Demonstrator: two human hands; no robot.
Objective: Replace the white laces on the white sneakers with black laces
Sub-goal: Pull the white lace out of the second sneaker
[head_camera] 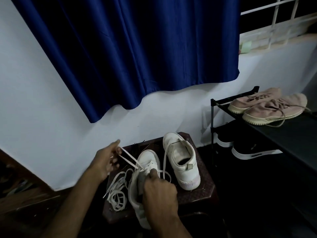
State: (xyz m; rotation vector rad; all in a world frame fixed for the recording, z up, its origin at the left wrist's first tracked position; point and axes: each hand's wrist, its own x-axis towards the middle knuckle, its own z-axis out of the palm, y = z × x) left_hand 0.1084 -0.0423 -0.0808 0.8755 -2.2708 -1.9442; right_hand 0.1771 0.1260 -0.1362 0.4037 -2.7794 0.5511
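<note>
My left hand, left of centre in the lower frame, has its fingers pinched on a white lace, drawn taut up and away from the near sneaker. I hold it that way so the lace slides out of the eyelets, I reckon. My right hand, low in the middle, has its fingers clenched round that sneaker's tongue and collar, bracing it so the pull does not drag the shoe along.

The second sneaker stands just right of it, toe towards the wall, its own lace hanging slack down its left side. A loose lace pile lies in a heap at the lower left of the surface, a dark brown stool top. Something thin and dark at its far edge may be the black laces; too dim to be sure.

A blue curtain fills the upper frame over a pale wall. At right, a black shoe rack carries pink shoes above and black shoes below.
</note>
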